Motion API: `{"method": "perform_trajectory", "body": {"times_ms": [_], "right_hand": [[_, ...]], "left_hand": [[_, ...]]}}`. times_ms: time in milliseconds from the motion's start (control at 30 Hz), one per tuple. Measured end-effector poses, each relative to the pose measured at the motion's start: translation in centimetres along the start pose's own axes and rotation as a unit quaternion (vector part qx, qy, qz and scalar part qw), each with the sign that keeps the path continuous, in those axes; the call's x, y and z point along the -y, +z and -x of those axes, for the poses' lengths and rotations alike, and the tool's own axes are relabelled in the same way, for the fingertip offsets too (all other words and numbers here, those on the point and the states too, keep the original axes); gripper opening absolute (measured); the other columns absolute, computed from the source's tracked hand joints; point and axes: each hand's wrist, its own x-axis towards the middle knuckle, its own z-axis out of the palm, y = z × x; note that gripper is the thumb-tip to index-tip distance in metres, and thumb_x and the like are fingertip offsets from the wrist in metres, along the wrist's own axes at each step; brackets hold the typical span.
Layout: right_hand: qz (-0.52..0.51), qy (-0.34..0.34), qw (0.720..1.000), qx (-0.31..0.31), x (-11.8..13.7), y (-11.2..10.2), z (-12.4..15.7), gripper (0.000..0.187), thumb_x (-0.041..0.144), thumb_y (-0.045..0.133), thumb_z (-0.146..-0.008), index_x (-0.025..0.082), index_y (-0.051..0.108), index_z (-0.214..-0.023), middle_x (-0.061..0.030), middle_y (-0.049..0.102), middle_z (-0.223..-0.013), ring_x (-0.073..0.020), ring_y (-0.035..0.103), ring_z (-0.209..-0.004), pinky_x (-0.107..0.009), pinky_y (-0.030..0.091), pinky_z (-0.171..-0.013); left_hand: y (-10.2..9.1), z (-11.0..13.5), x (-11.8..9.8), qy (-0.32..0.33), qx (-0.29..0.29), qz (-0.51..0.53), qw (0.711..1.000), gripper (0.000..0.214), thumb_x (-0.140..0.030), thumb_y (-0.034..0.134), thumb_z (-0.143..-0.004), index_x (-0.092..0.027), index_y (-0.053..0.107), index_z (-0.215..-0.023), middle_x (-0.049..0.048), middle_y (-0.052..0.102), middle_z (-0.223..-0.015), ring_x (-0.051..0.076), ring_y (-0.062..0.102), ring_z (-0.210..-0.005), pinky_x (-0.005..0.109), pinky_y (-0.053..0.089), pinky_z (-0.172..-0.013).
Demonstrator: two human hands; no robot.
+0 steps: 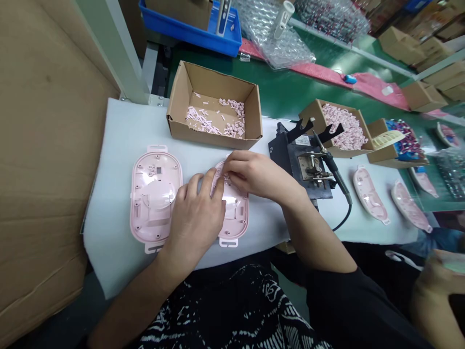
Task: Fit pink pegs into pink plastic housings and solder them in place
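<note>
The left hand (196,215) grips a pink plastic housing (236,218) while the right hand (252,175) bunches over it, its grip hidden, and a slip could knock the housing askew.

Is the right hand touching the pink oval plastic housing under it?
Touching: the head view shows fingertips of the right hand resting on the housing.
</note>
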Motion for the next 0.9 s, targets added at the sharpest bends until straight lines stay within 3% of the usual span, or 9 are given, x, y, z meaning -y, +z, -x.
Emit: {"method": "perform_trajectory", "body": {"times_ms": [300,433,533,767,900], "right_hand": [[0.009,0.008,0.999,-0.050,-0.1,1.3,0.1,0.023,0.016,0.050,-0.100,0.016,0.072,-0.108,-0.0097,0.064,-0.105,-0.0209,0.060,-0.093,-0.034,0.051,-0.086],[0.025,0.024,0.993,-0.114,0.0,1.4,0.4,0.025,0.017,0.051,-0.099,0.020,0.068,-0.117,-0.0108,0.061,-0.124,-0.0273,0.054,-0.113,-0.044,0.047,-0.102],[-0.002,0.027,0.994,-0.101,-0.2,1.8,0.7,0.032,0.015,0.052,-0.097,0.019,0.062,-0.127,-0.0125,0.058,-0.136,-0.0287,0.052,-0.124,-0.048,0.045,-0.109],[-0.124,0.037,0.985,-0.114,-2.1,3.3,-0.1,0.036,0.004,0.049,-0.088,0.017,0.066,-0.117,-0.0113,0.064,-0.123,-0.0246,0.060,-0.119,-0.045,0.049,-0.107],[-0.114,0.049,0.988,-0.097,-1.5,3.4,-1.0,0.036,0.000,0.052,-0.084,0.013,0.067,-0.114,-0.0122,0.065,-0.119,-0.0240,0.061,-0.116,-0.042,0.051,-0.106]], "left_hand": [[-0.1,-0.1,-0.5,0.004,0.015,-0.003,1.000,0.053,-0.022,0.045,-0.099,-0.014,0.043,-0.151,0.0123,0.045,-0.156,0.035,0.050,-0.126,0.051,0.051,-0.091],[0.0,-0.1,-0.7,0.000,0.012,-0.004,1.000,0.049,-0.022,0.047,-0.098,-0.015,0.047,-0.147,0.0119,0.046,-0.155,0.035,0.050,-0.127,0.051,0.050,-0.092],[0.0,-0.2,-0.8,0.000,0.011,-0.014,1.000,0.048,-0.023,0.047,-0.097,-0.016,0.050,-0.145,0.0124,0.047,-0.153,0.036,0.051,-0.125,0.051,0.050,-0.091],[0.4,-0.3,-1.1,0.000,-0.005,-0.032,0.999,0.049,-0.022,0.045,-0.096,-0.019,0.052,-0.144,0.0134,0.049,-0.151,0.035,0.053,-0.122,0.050,0.049,-0.089],[0.5,-0.4,-1.1,-0.002,-0.013,-0.042,0.999,0.049,-0.023,0.042,-0.096,-0.018,0.053,-0.144,0.0144,0.048,-0.151,0.036,0.052,-0.123,0.051,0.050,-0.091]]}}
